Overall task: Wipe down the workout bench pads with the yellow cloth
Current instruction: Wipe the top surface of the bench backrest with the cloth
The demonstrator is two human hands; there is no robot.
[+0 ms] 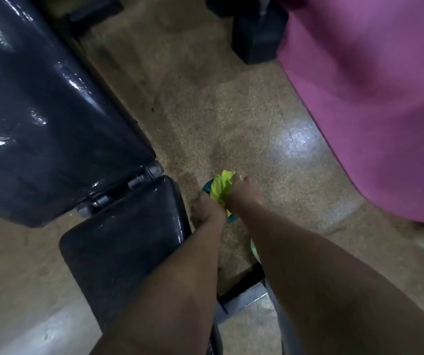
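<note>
Nearest you, both forearms reach forward and down past the bench frame (244, 298), so the work of this moment happens low, over the floor and beside the bench, not on it. Your left hand (207, 207) and right hand (244, 192) are both closed around the cloth (221, 188), which is bunched into a tight wad between them. With the fists set close together on one lump of fabric, it looks like you are wringing or regathering it, and holding it out over the floor (231, 111) would keep any drips off the padding. Something teal (207, 187) shows just under the wad; blur hides what it is.

Just left of your hands lies the seat pad (118, 242), dark and flat, with neither hand touching it. Its sheen suggests it may already be damp, though that is only a guess. Beyond the hinge (139, 179) the back pad (39, 111) rises away to the upper left, glossy with bright highlights.

To your right hangs a pink fabric (372, 98), too blurred to tell what it belongs to. Farthest off stands a dark block (257, 37) on the floor.

The cloth must come back to the pads before wiping goes on; a compact wad will give you a firm grip for pressing along the vinyl.
</note>
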